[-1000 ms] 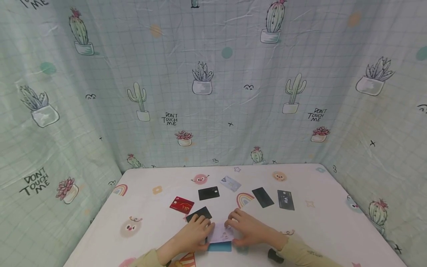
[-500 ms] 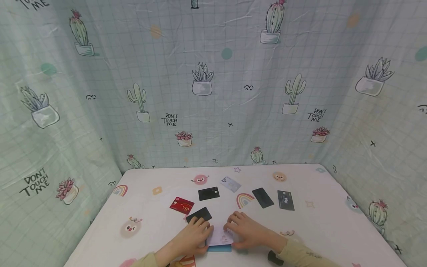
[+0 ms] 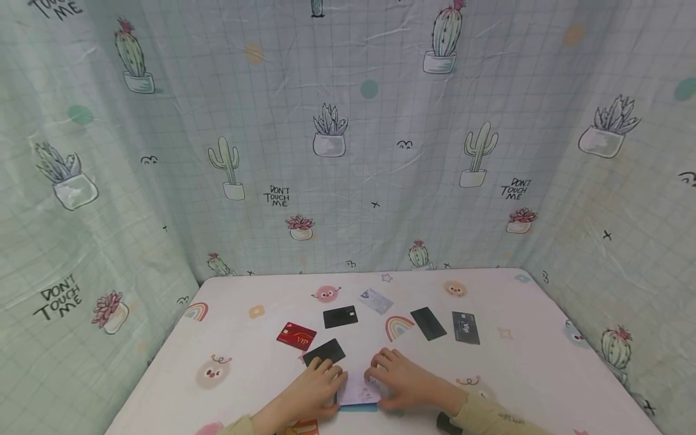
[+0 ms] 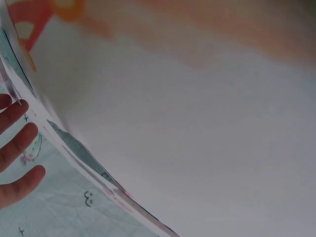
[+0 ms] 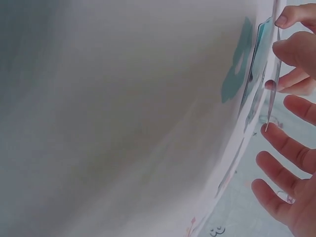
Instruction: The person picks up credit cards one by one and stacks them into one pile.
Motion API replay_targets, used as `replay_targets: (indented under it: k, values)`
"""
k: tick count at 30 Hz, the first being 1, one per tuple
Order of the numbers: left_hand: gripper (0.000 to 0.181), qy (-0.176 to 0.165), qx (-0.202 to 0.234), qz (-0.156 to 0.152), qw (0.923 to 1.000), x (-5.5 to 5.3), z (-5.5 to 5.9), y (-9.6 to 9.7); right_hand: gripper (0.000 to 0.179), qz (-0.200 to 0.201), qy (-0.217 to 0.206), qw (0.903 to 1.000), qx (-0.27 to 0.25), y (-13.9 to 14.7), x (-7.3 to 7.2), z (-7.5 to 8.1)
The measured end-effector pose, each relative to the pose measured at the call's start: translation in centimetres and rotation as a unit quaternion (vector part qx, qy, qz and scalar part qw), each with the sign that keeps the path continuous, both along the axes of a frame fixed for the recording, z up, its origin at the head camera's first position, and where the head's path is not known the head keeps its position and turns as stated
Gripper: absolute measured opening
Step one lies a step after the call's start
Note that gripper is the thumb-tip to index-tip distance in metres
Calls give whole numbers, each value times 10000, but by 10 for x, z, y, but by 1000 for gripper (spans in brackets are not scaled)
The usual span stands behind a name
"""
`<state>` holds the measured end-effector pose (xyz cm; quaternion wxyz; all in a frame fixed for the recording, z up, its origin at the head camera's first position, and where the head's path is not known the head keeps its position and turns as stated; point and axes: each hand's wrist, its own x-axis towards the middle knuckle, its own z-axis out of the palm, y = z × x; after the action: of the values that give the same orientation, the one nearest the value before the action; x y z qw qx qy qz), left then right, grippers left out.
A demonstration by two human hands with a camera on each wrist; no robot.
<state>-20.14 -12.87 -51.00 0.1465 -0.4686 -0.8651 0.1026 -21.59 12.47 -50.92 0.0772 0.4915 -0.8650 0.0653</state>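
A thin, pale lilac card (image 3: 357, 391) with a small printed figure lies between both hands, over a blue card (image 3: 357, 408) whose near strip shows. My left hand (image 3: 315, 386) holds the lilac card's left side, fingers bent on the far side and thumb nearer me. On its right side, my right hand (image 3: 405, 377) grips it between thumb and fingers. The right wrist view shows the lilac card (image 5: 273, 94) edge-on, with thumbs and fingers on both faces. A black card (image 3: 324, 352) lies just beyond my left fingertips.
Farther back on the white printed tabletop (image 3: 228, 338) lie a red VIP card (image 3: 296, 336), a black chip card (image 3: 340, 316), a silvery card (image 3: 375, 300), a dark card (image 3: 428, 323) and a grey Vip card (image 3: 466, 327). Patterned curtains (image 3: 348, 175) enclose the table.
The lilac card has slid a little toward me, so less of the blue card shows below it. Both hands have shifted slightly nearer with it. The other cards lie as before.
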Motion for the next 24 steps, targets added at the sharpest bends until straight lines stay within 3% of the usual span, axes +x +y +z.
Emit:
replay_targets:
  k: [15, 24]
  values:
    - [44, 49, 47, -94, 9999, 0, -1, -2, 45, 109, 274, 9996, -12, -1, 3, -5]
    - [43, -283, 45, -92, 9995, 2, 2, -4, 44, 107, 165, 9998, 79, -2, 4, -5]
